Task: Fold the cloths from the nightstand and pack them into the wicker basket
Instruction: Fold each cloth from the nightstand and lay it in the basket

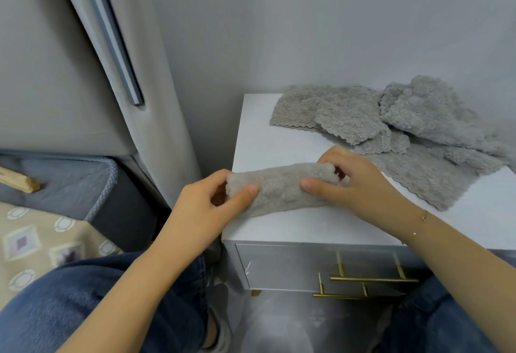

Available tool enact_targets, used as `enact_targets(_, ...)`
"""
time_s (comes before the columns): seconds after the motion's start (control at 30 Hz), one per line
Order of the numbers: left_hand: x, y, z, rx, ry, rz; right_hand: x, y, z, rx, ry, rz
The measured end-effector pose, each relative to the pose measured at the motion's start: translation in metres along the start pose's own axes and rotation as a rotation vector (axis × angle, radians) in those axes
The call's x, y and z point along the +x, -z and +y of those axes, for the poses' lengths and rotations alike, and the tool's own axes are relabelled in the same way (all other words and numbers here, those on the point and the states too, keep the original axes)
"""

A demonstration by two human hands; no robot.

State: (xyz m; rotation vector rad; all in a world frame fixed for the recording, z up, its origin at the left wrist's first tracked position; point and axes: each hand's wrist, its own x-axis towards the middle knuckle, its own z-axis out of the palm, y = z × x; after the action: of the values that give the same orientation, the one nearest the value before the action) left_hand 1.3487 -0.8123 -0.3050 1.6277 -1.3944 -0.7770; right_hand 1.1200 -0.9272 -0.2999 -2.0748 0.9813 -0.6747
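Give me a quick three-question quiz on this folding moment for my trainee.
1. True or false: both the left hand and the right hand grip the folded cloth.
2. Where does the loose pile lie? A) on the floor B) at the back right of the nightstand C) in the drawer
3. Fill in: the wicker basket is ____ in this view.

Key: 1 true; 2 B; 3 not visible.
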Motion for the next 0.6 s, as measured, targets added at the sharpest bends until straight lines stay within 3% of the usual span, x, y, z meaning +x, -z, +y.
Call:
enact_targets(0.13,0.022,0.003,-0.006,0.104,0.070,0.012,0.019,-0.009,0.002,-0.097,-0.062,0.084)
enact_targets(0.27,0.044,0.012,-0.001,0.232,0.097,-0.073,0.027,-0.012,0.002,-0.122,-0.114,0.113)
enact_targets(0.47,0.058,0.017,0.002,0.191,-0.064,-0.162,0.033,-0.013,0.009,-0.157,-0.103,0.102)
enact_targets(0.6,0.045,0.009,0.004,0.127,-0.016,-0.183,0.034,-0.013,0.014,-0.241,-0.084,0.179)
